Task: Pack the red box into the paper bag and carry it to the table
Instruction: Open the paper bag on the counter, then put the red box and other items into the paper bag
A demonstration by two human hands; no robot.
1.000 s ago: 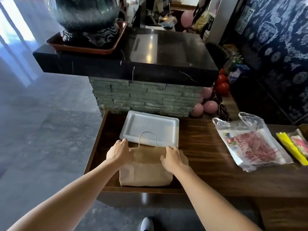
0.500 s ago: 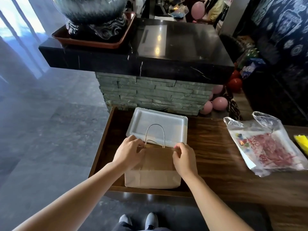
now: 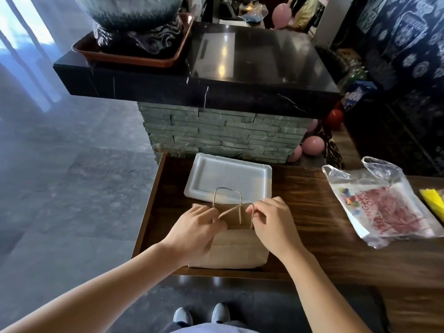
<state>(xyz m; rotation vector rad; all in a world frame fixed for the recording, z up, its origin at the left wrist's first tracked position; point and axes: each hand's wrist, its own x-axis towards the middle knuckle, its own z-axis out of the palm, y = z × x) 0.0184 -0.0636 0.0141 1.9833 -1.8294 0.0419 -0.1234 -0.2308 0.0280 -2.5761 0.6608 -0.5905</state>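
Note:
A flat brown paper bag (image 3: 236, 251) lies on the wooden counter (image 3: 310, 212), near its front edge. My left hand (image 3: 194, 230) and my right hand (image 3: 271, 224) rest on the bag's top and each pinches one end of its near twine handle (image 3: 234, 209), lifting it off the paper. The far twine handle (image 3: 227, 192) sticks out over a white foam tray (image 3: 228, 180) lying just behind the bag. A clear plastic bag with a red and white printed pack inside (image 3: 386, 205) lies to the right. No separate red box is visible.
A black marble counter (image 3: 240, 68) on a stone base (image 3: 223, 133) rises behind the wooden one, bearing a dark vase in a brown tray (image 3: 134, 56). Pink and red balloons (image 3: 312, 145) lie at the right rear. A yellow packet (image 3: 434, 200) is at the right edge.
Both hands have moved from the bag's top corners toward its middle and taken hold of the near twine handle. The view has tilted further down.

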